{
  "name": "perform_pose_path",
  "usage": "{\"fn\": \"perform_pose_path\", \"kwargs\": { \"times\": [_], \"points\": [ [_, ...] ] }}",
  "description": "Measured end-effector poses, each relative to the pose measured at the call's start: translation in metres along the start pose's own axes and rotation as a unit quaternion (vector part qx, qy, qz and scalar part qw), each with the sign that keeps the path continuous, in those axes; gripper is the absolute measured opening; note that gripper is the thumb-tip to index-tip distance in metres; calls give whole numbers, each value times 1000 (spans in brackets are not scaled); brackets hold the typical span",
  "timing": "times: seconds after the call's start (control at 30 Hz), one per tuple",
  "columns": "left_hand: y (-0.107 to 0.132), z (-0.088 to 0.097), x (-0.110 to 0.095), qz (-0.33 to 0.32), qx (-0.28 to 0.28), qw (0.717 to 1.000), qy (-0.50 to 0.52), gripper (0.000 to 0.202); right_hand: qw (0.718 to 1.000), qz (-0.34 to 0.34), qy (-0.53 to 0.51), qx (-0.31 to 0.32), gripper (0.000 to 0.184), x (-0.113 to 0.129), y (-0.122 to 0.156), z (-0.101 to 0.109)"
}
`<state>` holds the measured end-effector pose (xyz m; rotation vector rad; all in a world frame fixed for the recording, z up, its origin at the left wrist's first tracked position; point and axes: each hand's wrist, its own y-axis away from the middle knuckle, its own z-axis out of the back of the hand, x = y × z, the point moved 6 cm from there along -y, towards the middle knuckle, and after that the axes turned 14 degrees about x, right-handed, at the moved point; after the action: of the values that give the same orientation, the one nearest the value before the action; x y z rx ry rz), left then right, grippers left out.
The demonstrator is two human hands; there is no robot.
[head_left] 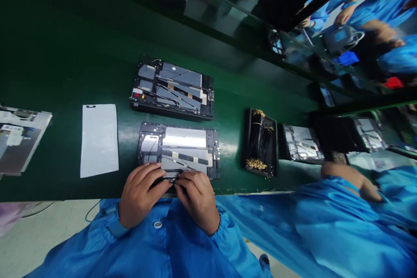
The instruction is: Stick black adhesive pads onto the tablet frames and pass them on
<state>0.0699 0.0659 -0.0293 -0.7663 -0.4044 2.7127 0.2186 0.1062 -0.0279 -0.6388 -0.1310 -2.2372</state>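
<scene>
At lower centre, your left hand (140,193) and right hand (197,197) both pinch a small dark part (171,178) between their fingertips. It sits on the near edge of an open black tablet frame (179,147).

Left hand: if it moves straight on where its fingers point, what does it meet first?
Likely the taped cables of the open tablet, just beyond the left hand; the right hand lies close beside that line.

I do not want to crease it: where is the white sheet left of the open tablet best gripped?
Probably a near corner, from the near side: the white sheet lies flat and thin on the green belt, so only a lifted corner offers a pinch.
</scene>
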Motion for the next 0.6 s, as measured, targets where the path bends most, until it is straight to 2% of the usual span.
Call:
{"fn": "perform_pose_path", "kwargs": {
  "times": [0.2,0.47,0.6],
  "points": [
    [1,-1,0,-5,0,1000,2,7,1000,21,19,-15,11,3,0,1],
    [-1,1,0,5,9,1000,-8,7,1000,14,18,-10,13,5,-2,2],
    [-1,0,0,18,13,1000,-2,5,998,48,38,-22,26,4,9,-3]
  ]
}}
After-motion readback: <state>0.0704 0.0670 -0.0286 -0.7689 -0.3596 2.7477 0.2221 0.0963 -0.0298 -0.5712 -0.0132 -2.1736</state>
